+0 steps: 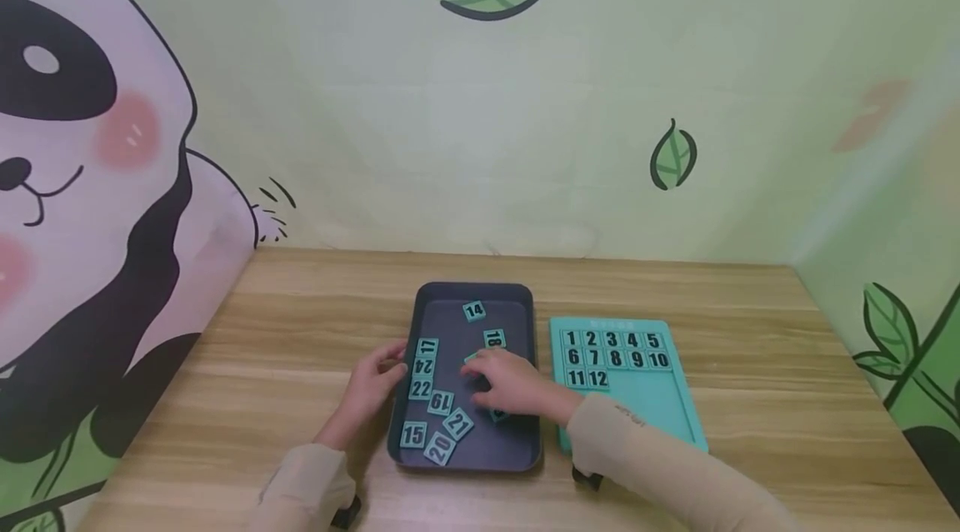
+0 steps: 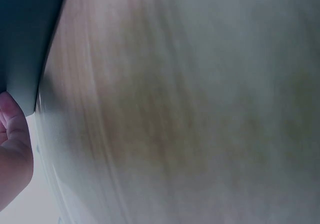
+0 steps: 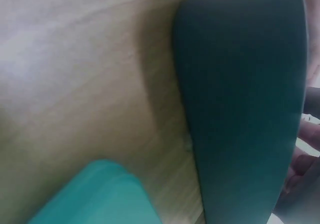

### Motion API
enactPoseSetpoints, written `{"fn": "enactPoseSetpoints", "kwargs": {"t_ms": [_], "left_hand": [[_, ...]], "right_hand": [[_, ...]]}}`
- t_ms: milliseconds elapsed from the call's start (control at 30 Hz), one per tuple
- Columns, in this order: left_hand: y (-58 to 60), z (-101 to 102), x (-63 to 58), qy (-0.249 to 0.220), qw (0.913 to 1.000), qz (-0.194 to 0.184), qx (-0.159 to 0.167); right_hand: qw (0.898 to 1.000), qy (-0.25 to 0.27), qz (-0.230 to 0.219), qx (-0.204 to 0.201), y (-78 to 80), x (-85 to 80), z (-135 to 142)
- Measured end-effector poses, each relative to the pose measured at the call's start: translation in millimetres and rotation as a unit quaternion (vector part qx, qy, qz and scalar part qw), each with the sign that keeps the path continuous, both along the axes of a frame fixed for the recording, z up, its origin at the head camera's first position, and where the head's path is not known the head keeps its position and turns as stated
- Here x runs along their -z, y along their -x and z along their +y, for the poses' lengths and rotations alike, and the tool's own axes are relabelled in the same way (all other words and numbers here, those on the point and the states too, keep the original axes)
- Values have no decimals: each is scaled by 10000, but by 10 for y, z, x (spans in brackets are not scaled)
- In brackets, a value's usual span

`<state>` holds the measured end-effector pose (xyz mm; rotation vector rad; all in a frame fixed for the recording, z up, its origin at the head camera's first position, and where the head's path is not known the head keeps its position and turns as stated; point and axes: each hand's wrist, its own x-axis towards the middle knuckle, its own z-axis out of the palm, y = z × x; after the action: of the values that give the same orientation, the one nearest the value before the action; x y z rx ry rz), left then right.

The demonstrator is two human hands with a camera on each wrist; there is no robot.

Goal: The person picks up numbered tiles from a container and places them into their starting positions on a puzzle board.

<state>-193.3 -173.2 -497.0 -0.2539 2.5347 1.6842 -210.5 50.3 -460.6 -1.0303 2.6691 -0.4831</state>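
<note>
A dark tray (image 1: 512, 453) holds several teal number tiles, including the 14 tile (image 1: 474, 311), 18 tile (image 1: 494, 338), 15 tile (image 1: 413, 434) and 20 tile (image 1: 440, 449). My left hand (image 1: 367, 386) rests at the tray's left side, fingertips right at the rim; in the left wrist view, part of this hand (image 2: 15, 134) meets the tray's outer wall (image 2: 22, 44). My right hand (image 1: 513, 383) reaches over the tray, fingers and thumb spread apart among tiles it partly hides. Beside the tray lies a teal board (image 1: 648, 407) with tiles 1 to 12 in rows.
Both trays of work stand on a wood-grain table (image 1: 300, 307). My right forearm's beige sleeve (image 1: 645, 453) crosses the board's lower left corner. Behind the table rises a printed wall (image 1: 360, 98) with a panda and leaves.
</note>
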Motion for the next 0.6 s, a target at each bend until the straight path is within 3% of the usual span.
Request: {"fn": "enactPoseSetpoints", "kwargs": {"t_ms": [200, 467, 600], "left_hand": [[6, 8, -21, -42, 10000, -41, 11], [8, -5, -10, -67, 10000, -49, 31], [-4, -6, -4, -76, 9999, -70, 29]], "right_hand": [[9995, -265, 168, 56, -67, 14, 75], [9906, -451, 1295, 9, -155, 80, 225], [9869, -561, 1511, -15, -194, 88, 268]]}}
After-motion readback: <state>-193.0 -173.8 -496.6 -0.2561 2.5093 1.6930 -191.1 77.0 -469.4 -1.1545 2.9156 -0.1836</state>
